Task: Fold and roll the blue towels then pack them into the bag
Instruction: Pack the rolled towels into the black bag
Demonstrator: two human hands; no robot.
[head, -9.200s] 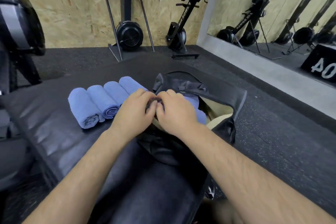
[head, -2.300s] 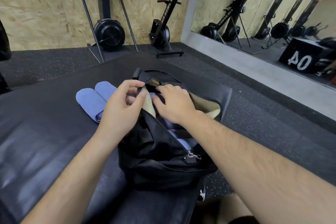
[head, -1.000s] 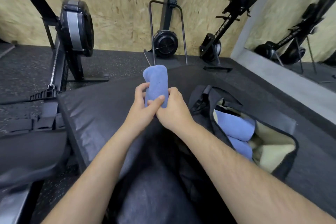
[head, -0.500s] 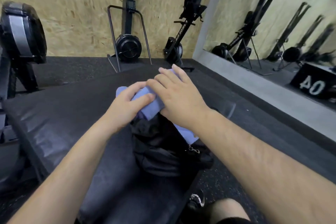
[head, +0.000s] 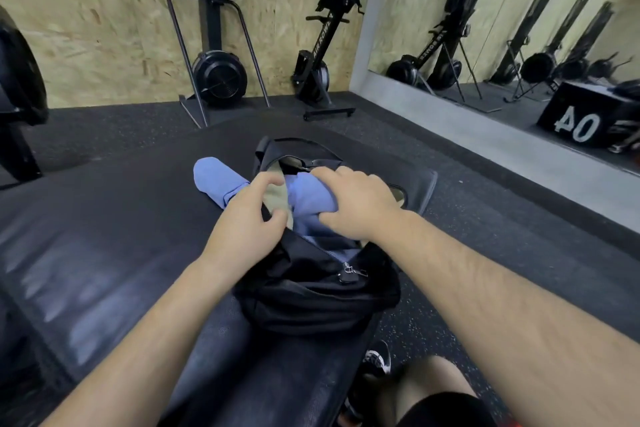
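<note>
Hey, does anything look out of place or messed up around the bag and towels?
Nothing stands out. The right hand grips a rolled blue towel at the open mouth of the black bag, whose edge the left hand pinches. A second rolled towel lies neatly on the mat beside it, not yet packed.

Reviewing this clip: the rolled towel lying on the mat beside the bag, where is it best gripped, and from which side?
Probably round its middle, from above: the rolled towel lies flat on the mat, its top and far end clear, its near end hidden behind the left hand at the bag.
</note>
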